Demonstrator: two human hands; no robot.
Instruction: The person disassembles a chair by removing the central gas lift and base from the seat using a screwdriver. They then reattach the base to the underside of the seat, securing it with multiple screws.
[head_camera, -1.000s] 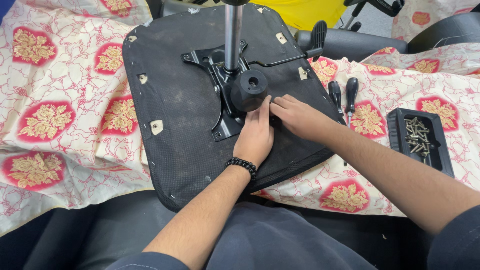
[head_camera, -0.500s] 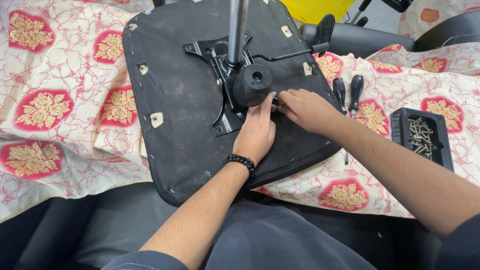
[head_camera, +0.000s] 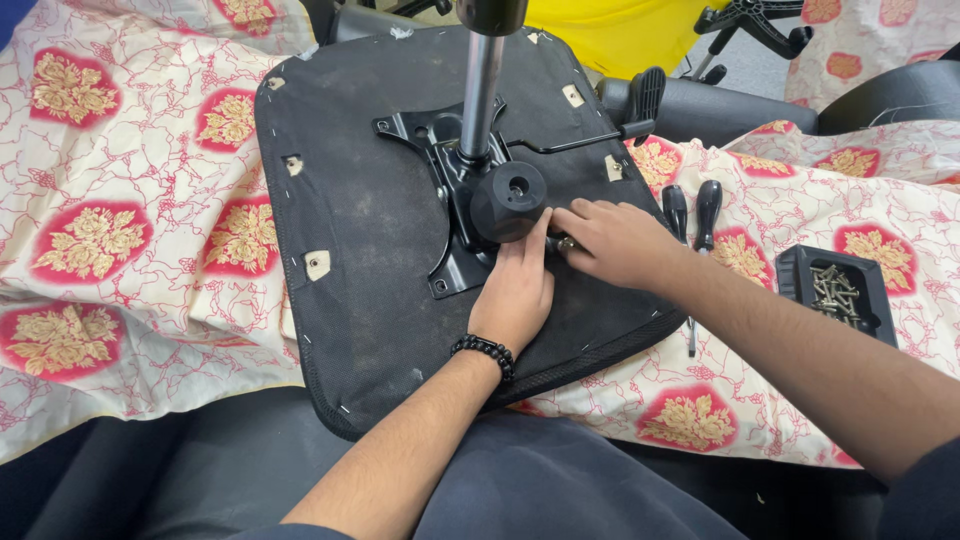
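Office chair seat (head_camera: 380, 250), upturned, lying across the middle of the scene on a cream cloth (head_camera: 110, 200) printed with red and gold floral medallions: underside covered in thin black fabric, dusty and scuffed, stapled along the near rim, with small pale tabs showing through cut-outs near the corners. Black metal mechanism plate (head_camera: 445, 200) fixed at its centre, four-armed, carrying a silver gas cylinder (head_camera: 480, 90) that rises toward the far edge and a round black knob (head_camera: 508, 200) facing up. Thin lever with black paddle handle (head_camera: 645, 95) runs out to the far right. Left hand (head_camera: 515, 295), beaded black bracelet (head_camera: 483, 352) at the wrist, lies flat on the seat just near of the knob, fingers touching it, loosely closed. Right hand (head_camera: 610, 240) rests just right of the knob, fingertips pinched on something small at the plate's edge; what it is cannot be told. Both hands meet beside the knob. Right of the seat: two black-handled screwdrivers (head_camera: 690, 215) on the cloth; farther right, a black tray (head_camera: 835, 290) of screws.
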